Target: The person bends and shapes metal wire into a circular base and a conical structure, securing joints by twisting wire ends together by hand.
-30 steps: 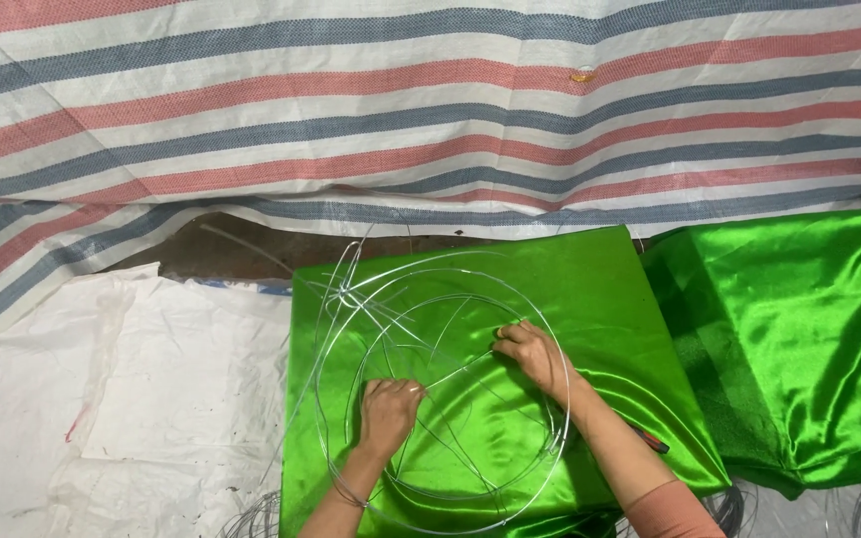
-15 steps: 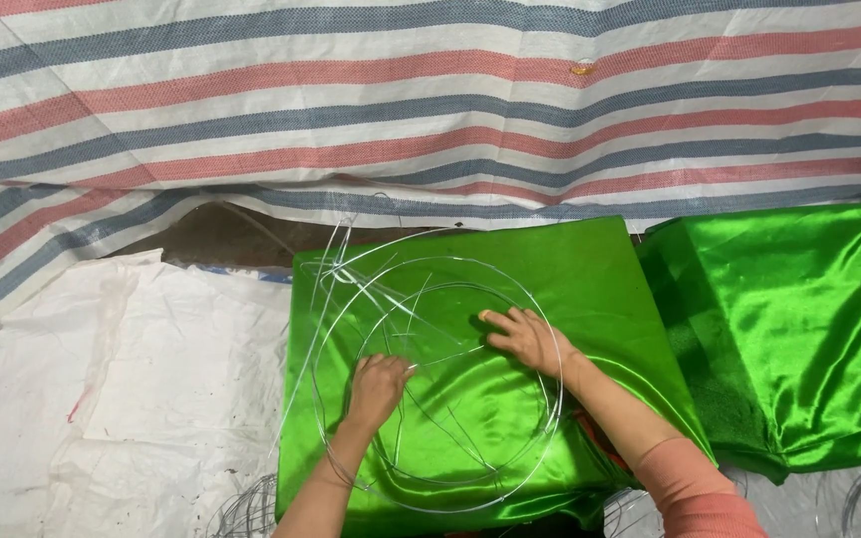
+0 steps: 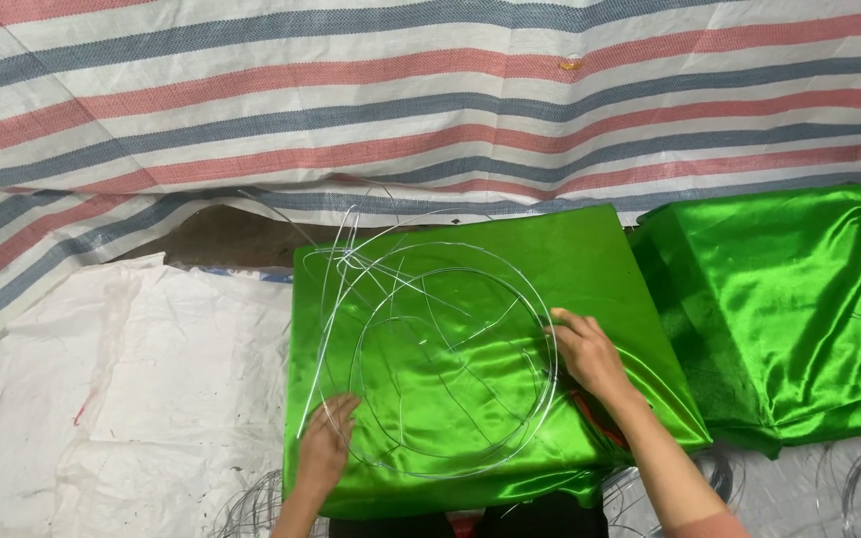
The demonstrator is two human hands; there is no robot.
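both hands [image 3: 590,354] flat on wire frame [image 3: 445,364]

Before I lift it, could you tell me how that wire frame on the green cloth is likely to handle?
The wire frame looks thin and open, so probably light and springy. Its loose ends stick up at the rear and may snag. The green cloth is glossy, so the frame may slide.

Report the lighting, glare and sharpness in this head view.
Head view: soft, even light with only faint shadows; bright sheen streaks on the shiny green satin cloth; the thin silver wire rings stay sharp against it; left hand and right hand are crisp, with no motion blur; the striped woven tarp is in focus.
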